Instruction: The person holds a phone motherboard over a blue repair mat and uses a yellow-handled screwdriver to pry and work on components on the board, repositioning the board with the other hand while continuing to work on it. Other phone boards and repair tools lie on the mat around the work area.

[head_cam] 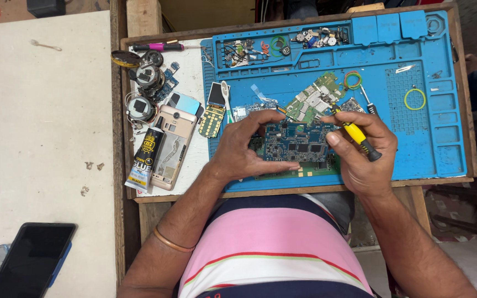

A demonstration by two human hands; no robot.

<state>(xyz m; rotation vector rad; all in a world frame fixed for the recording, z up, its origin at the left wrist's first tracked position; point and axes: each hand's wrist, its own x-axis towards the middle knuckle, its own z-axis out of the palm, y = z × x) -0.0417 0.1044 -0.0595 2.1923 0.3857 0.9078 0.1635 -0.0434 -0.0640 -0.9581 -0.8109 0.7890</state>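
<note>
Head view, wooden table (pixel 305 190) carrying blue work mat (pixel 415 143), left hand (pixel 244 146) clamped around blue circuit board (pixel 296 144) at the mat's near edge, right hand (pixel 362 152) closed on yellow-handled screwdriver (pixel 357 135) with tip just above the board, green circuit board (pixel 313 99) just behind, glue tube (pixel 147 157) at left.

1. The work mat (pixel 443 138) lies on the bench (pixel 40 110), and the circuit board (pixel 296 143) lies on the mat's near part.
2. Behind the circuit board lies a second board (pixel 313 99).
3. Left of the circuit board, off the mat, lie a phone body (pixel 173 144) and a glue tube (pixel 147 157), touching.
4. Far right of the circuit board, a rubber ring (pixel 415 99) lies on the mat.
</note>
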